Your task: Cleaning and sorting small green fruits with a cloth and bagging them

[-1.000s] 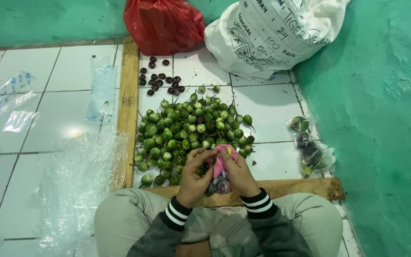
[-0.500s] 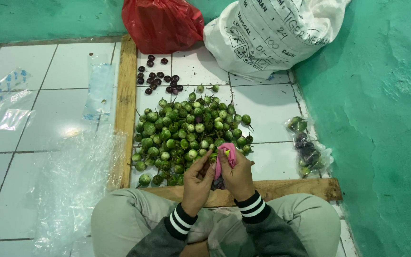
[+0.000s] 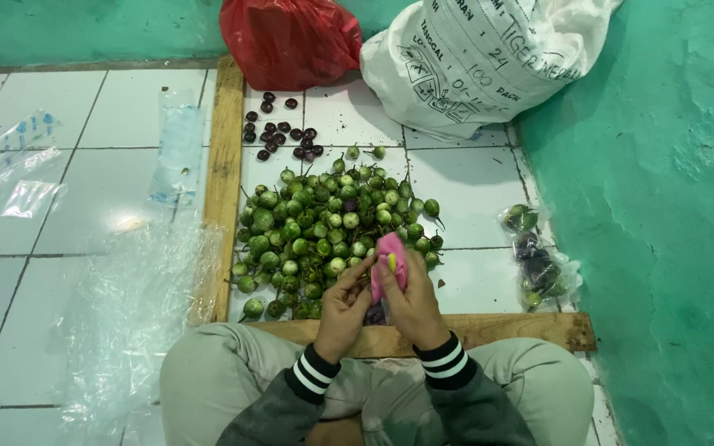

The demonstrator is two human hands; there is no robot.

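I sit cross-legged on a white tiled floor. My right hand [image 3: 411, 301] grips a small pink object [image 3: 389, 258] with a yellowish bit on it, held upright. My left hand [image 3: 342, 307] is closed beside it, fingertips touching the pink object's lower left side; what it pinches there is hidden. Just beyond both hands lies a heap of small round green fruits [image 3: 324, 223] with stems. Farther back sits a smaller cluster of dark purple round fruits [image 3: 278, 132].
Wooden boards [image 3: 221, 182] frame the fruit area on the left and near side [image 3: 489, 329]. A red plastic bag [image 3: 287, 41] and a white sack [image 3: 473, 58] stand at the back. Filled clear bags [image 3: 539, 264] lie by the green wall. Empty clear plastic bags [image 3: 126, 289] cover the tiles at left.
Both hands stay together over the near edge of the green heap. The pink object has turned more upright between them. The fruit piles have not moved.
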